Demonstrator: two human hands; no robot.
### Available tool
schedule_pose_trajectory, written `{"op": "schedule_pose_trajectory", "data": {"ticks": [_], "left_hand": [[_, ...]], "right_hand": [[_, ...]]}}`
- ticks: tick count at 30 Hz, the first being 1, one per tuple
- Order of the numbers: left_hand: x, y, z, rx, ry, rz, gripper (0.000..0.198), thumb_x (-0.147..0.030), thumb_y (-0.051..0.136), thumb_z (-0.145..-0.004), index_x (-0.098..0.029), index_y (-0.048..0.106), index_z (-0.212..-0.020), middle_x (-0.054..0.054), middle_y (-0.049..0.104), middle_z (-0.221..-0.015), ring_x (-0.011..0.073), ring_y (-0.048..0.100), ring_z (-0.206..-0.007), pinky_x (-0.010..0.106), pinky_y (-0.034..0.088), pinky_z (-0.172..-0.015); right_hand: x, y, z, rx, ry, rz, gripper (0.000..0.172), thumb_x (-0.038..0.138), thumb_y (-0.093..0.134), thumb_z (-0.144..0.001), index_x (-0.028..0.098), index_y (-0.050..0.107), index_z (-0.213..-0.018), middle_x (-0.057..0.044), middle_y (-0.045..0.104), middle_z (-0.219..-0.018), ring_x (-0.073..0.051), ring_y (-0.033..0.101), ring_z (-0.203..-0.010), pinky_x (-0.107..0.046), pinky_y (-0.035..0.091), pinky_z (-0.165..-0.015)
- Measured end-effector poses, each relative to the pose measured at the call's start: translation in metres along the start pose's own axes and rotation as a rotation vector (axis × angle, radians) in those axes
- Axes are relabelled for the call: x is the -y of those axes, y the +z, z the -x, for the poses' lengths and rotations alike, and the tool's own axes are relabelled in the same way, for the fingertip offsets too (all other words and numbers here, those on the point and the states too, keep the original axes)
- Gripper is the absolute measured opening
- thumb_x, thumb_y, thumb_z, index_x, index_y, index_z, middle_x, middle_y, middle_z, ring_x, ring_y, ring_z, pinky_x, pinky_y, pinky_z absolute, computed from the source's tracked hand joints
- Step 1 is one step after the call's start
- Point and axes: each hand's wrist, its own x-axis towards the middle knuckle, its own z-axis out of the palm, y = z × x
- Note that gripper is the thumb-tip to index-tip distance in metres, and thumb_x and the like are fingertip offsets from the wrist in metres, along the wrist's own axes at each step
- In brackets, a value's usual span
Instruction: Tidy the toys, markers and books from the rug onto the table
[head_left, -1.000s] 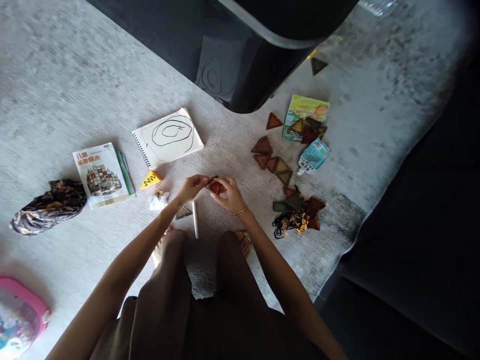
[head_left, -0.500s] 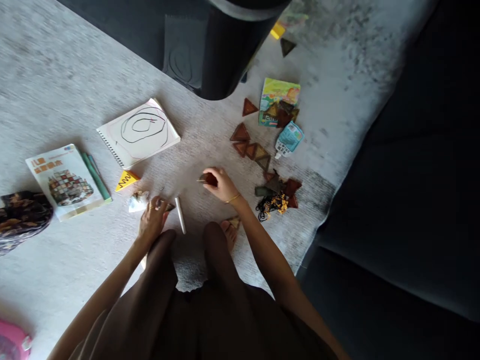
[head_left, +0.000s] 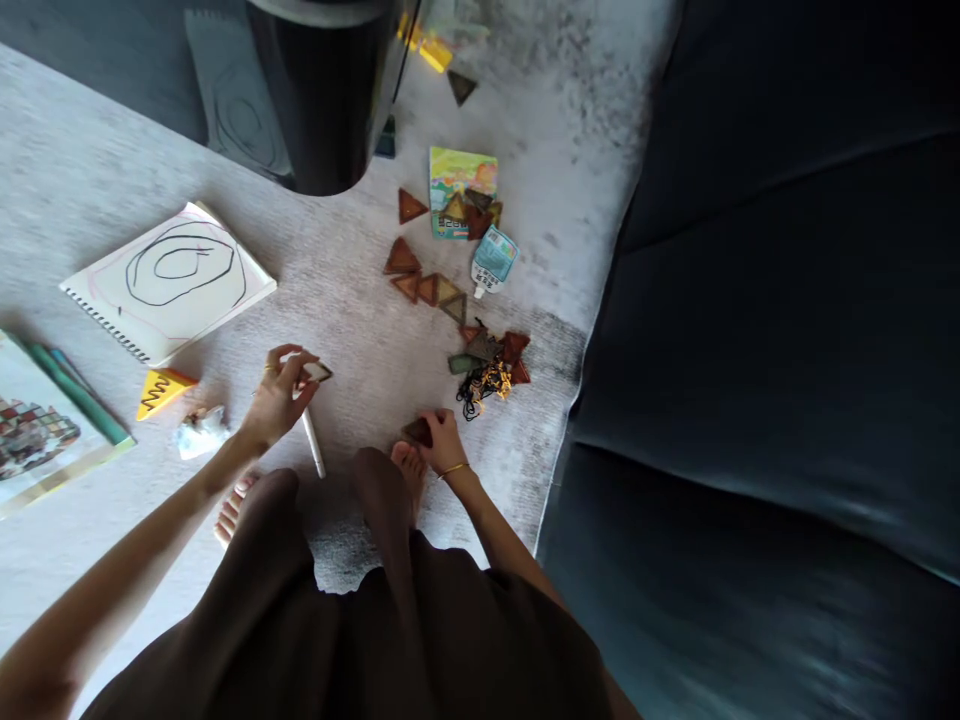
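My left hand (head_left: 277, 398) pinches a small dark-edged triangular tile (head_left: 320, 371) above the floor, close to a white pen (head_left: 313, 443). Low beside my bare foot (head_left: 409, 470), my right hand (head_left: 442, 440) has its fingers closed on dark brown triangular tiles (head_left: 418, 432); how many it holds is hidden. Farther up lie several brown and amber triangular tiles (head_left: 427, 289), some touching in a row. Right of them a heap of tiles (head_left: 515, 347) lies with a tangle of black and yellow cord (head_left: 486, 386).
A spiral sketchbook (head_left: 169, 285) with drawn loops, a yellow wedge (head_left: 163, 391), a crumpled white wrapper (head_left: 201, 433) and a book (head_left: 37, 430) lie left. A colourful booklet (head_left: 442, 170) and blue pouch (head_left: 495, 258) lie beyond. A dark sofa (head_left: 750, 400) borders the right; a black glossy furniture piece (head_left: 322, 110) stands ahead.
The view has shifted right. My left hand has lifted from beside the wrapper with a tile in its fingers. My right hand has drawn back toward my foot with its tiles.
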Motion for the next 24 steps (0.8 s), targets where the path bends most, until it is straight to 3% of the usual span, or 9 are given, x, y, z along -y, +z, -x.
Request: {"op": "schedule_pose_trajectory", "data": {"ticks": [3, 5, 8, 11, 13, 16, 19, 22, 24], "left_hand": [[-0.032, 0.003, -0.038, 0.125, 0.084, 0.097, 0.031, -0.021, 0.055, -0.082, -0.021, 0.058, -0.113, 0.011, 0.047, -0.126, 0.0117, 0.061, -0.077, 0.035, 0.059, -0.079], [-0.056, 0.004, -0.059, 0.242, 0.129, 0.148, 0.032, -0.022, 0.058, -0.079, -0.020, 0.060, -0.111, 0.011, 0.052, -0.124, 0.0146, 0.062, -0.086, 0.031, 0.058, -0.076], [-0.088, 0.001, -0.082, 0.417, 0.174, 0.188, 0.034, -0.020, 0.062, -0.072, -0.022, 0.064, -0.106, 0.008, 0.059, -0.119, 0.0162, 0.063, -0.089, 0.026, 0.055, -0.072], [-0.111, -0.010, -0.104, 0.559, 0.173, 0.152, 0.035, -0.020, 0.065, -0.067, -0.023, 0.067, -0.101, 0.005, 0.065, -0.108, 0.0138, 0.063, -0.076, 0.023, 0.051, -0.067], [-0.123, -0.018, -0.123, 0.645, 0.174, 0.101, 0.032, -0.019, 0.065, -0.066, -0.024, 0.070, -0.098, 0.002, 0.068, -0.095, 0.0136, 0.062, -0.071, 0.022, 0.049, -0.066], [-0.138, -0.014, -0.156, 0.663, 0.139, 0.083, 0.030, -0.015, 0.069, -0.064, -0.023, 0.073, -0.093, -0.001, 0.068, -0.078, 0.0155, 0.064, -0.071, 0.024, 0.048, -0.071], [-0.148, 0.022, -0.181, 0.570, 0.117, 0.140, 0.033, -0.010, 0.071, -0.059, -0.021, 0.073, -0.091, 0.001, 0.071, -0.082, 0.0197, 0.067, -0.081, 0.028, 0.050, -0.079], [-0.148, 0.079, -0.183, 0.529, 0.104, 0.238, 0.034, -0.007, 0.065, -0.060, -0.019, 0.071, -0.091, 0.004, 0.073, -0.095, 0.0212, 0.068, -0.091, 0.031, 0.052, -0.085], [-0.144, 0.115, -0.171, 0.496, 0.064, 0.325, 0.037, -0.005, 0.059, -0.061, -0.019, 0.069, -0.094, 0.005, 0.073, -0.101, 0.0212, 0.068, -0.097, 0.033, 0.052, -0.090]], "right_hand": [[0.006, 0.004, -0.008, -0.019, -0.044, 0.012, 0.044, 0.007, 0.069, -0.065, 0.019, 0.063, -0.107, -0.010, 0.046, -0.115, -0.027, 0.051, -0.110, -0.043, 0.047, -0.099], [0.008, -0.006, -0.016, -0.094, -0.091, 0.000, 0.039, 0.009, 0.067, -0.067, 0.020, 0.064, -0.104, -0.010, 0.047, -0.113, -0.026, 0.052, -0.108, -0.043, 0.047, -0.099], [0.005, -0.040, -0.035, -0.351, -0.088, -0.005, 0.038, 0.018, 0.068, -0.070, 0.020, 0.063, -0.108, -0.011, 0.048, -0.115, -0.026, 0.053, -0.109, -0.044, 0.046, -0.101], [-0.008, -0.094, -0.067, -0.523, -0.032, 0.035, 0.041, 0.025, 0.069, -0.073, 0.019, 0.062, -0.113, -0.012, 0.048, -0.117, -0.027, 0.053, -0.112, -0.044, 0.045, -0.103], [-0.020, -0.129, -0.090, -0.467, 0.001, 0.089, 0.043, 0.025, 0.070, -0.072, 0.019, 0.063, -0.115, -0.012, 0.048, -0.116, -0.027, 0.055, -0.108, -0.043, 0.046, -0.101], [-0.035, -0.159, -0.121, -0.200, -0.022, 0.203, 0.048, 0.020, 0.073, -0.070, 0.020, 0.064, -0.117, -0.009, 0.051, -0.110, -0.025, 0.058, -0.099, -0.042, 0.048, -0.097], [-0.039, -0.163, -0.135, -0.058, -0.098, 0.286, 0.053, 0.012, 0.074, -0.067, 0.021, 0.065, -0.119, -0.010, 0.053, -0.110, -0.024, 0.060, -0.095, -0.040, 0.049, -0.094], [-0.039, -0.156, -0.130, -0.113, -0.150, 0.199, 0.040, 0.008, 0.071, -0.068, 0.020, 0.069, -0.105, -0.010, 0.054, -0.114, -0.024, 0.060, -0.097, -0.040, 0.050, -0.093], [-0.043, -0.151, -0.120, -0.203, -0.147, 0.006, 0.033, 0.015, 0.073, -0.068, 0.021, 0.069, -0.100, -0.009, 0.058, -0.111, -0.024, 0.060, -0.100, -0.041, 0.050, -0.095]]}}
